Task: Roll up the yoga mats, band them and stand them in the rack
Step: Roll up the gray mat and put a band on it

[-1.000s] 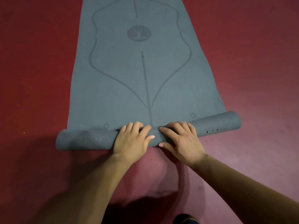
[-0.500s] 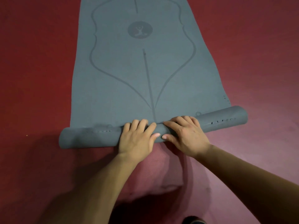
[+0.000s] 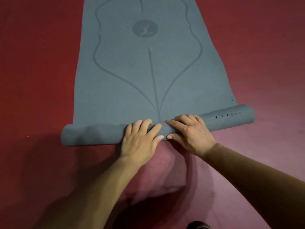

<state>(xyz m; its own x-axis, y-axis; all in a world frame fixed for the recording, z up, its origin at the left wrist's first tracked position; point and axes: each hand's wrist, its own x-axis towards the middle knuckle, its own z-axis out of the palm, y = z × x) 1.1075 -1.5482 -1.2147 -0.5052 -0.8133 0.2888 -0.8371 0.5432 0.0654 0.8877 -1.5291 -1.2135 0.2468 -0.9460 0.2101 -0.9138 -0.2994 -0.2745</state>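
Left hand point(image 3: 140, 139) and right hand point(image 3: 192, 134) grip the partly rolled yoga mat point(image 3: 125, 83).

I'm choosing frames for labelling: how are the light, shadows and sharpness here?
Head view: dim, warm light, no glare; the arms' shadow darkens the red floor and, on the grey mat, the roll's left end; the wide lens bows the mat's edges; left hand and right hand look fairly sharp.
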